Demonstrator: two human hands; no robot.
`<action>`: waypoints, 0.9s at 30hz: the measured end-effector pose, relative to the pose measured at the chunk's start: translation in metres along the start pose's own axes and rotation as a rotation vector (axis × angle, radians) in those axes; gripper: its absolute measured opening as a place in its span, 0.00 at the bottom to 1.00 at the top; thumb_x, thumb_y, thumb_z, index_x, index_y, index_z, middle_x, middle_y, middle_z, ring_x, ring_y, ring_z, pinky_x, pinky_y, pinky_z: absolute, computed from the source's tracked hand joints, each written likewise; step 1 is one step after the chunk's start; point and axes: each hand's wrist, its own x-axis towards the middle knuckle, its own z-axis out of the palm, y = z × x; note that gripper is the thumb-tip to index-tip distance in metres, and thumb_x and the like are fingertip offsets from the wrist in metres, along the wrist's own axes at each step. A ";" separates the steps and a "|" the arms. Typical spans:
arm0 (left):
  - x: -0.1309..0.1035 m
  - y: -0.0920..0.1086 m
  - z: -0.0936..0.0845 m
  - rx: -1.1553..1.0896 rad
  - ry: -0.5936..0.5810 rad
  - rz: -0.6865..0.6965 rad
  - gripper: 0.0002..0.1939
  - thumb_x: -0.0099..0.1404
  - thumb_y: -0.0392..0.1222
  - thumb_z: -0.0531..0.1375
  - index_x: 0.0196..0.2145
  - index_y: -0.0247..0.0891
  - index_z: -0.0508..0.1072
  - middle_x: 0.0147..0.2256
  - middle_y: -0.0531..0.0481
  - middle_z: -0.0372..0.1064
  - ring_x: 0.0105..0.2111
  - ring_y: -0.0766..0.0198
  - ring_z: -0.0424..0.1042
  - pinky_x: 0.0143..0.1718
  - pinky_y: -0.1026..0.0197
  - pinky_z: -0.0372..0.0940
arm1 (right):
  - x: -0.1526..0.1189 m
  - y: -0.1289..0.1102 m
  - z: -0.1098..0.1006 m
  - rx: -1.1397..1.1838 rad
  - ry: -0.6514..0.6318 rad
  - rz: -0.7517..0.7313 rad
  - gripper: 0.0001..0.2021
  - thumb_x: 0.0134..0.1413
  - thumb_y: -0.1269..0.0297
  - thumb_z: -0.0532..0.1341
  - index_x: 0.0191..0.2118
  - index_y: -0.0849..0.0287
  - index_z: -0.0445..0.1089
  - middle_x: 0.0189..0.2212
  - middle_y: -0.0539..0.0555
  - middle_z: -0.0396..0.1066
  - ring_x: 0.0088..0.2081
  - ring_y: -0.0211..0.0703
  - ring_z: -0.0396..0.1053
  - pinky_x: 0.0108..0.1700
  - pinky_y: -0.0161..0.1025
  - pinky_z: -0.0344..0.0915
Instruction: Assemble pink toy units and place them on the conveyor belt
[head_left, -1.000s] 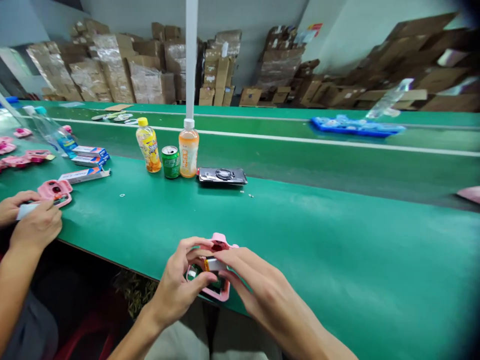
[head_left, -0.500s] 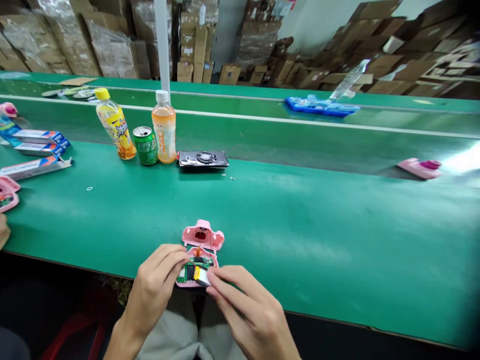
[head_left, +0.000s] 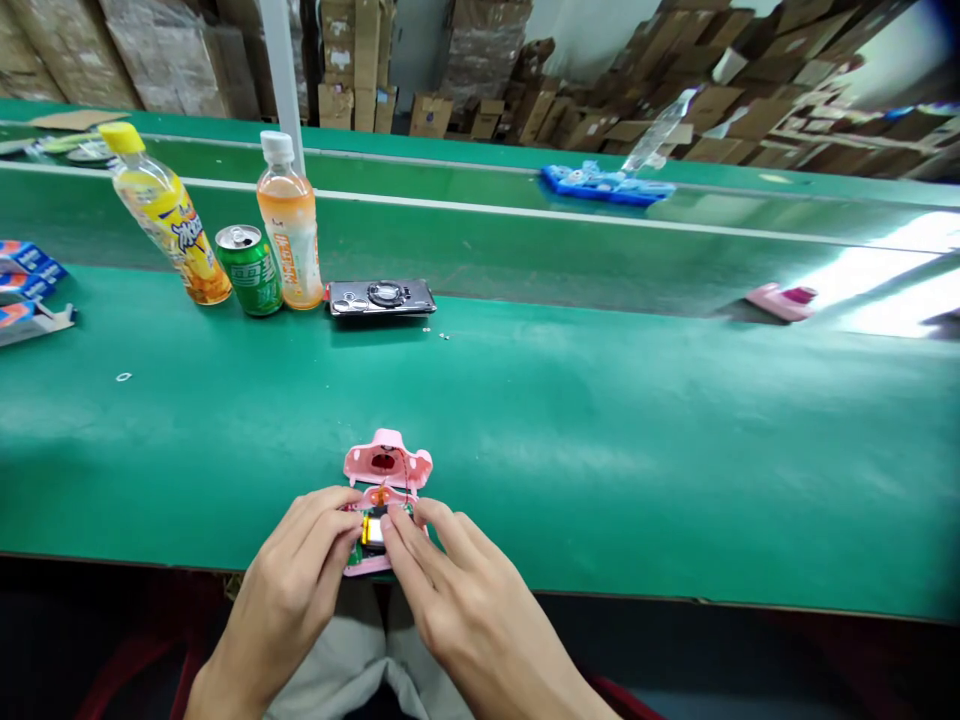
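On the near edge of the green bench lies an opened pink toy-camera-like casing. Its front shell point(head_left: 388, 465) lies just beyond the back shell point(head_left: 369, 567), and thin wires run between the two. Inside the back shell are a green circuit board point(head_left: 355, 553) and a silver battery point(head_left: 375, 531) with yellow tape at one end. My left hand point(head_left: 300, 560) grips the shell's left side, its fingertips close to the taped end. With a fingertip on the battery's top, my right hand point(head_left: 454, 570) closes over the shell's right side and hides part of the board.
Behind stand a yellow-capped bottle point(head_left: 169, 225), a green can point(head_left: 250, 270) and an orange drink bottle point(head_left: 289, 230), beside a phone point(head_left: 381, 297). Toothpaste-like boxes point(head_left: 30, 275) lie left. A pink part point(head_left: 781, 301) and a blue tray point(head_left: 604, 187) sit farther back.
The battery has gone from tilted in my right fingers to lying flatter in the back shell, with that hand now over it. The view has shifted, moving the bench items leftward.
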 end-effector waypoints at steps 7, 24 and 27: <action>-0.007 -0.005 -0.011 0.080 -0.186 0.112 0.19 0.74 0.34 0.58 0.60 0.38 0.66 0.64 0.43 0.64 0.65 0.59 0.62 0.64 0.57 0.64 | -0.014 -0.003 0.012 0.028 0.095 0.070 0.18 0.71 0.74 0.51 0.58 0.66 0.74 0.60 0.55 0.72 0.55 0.52 0.68 0.51 0.45 0.71; -0.007 -0.006 -0.002 0.206 -0.049 0.209 0.16 0.72 0.34 0.59 0.56 0.40 0.70 0.58 0.37 0.68 0.57 0.51 0.70 0.54 0.49 0.73 | 0.106 0.080 -0.011 0.443 -0.542 0.641 0.29 0.67 0.43 0.58 0.22 0.60 0.73 0.23 0.56 0.74 0.31 0.45 0.71 0.37 0.41 0.65; -0.008 -0.007 -0.001 0.247 -0.054 0.204 0.16 0.72 0.35 0.60 0.56 0.41 0.70 0.57 0.37 0.69 0.56 0.51 0.72 0.53 0.48 0.74 | 0.161 0.091 -0.014 0.600 -0.951 0.685 0.24 0.56 0.46 0.69 0.22 0.64 0.74 0.24 0.53 0.73 0.32 0.43 0.72 0.40 0.39 0.68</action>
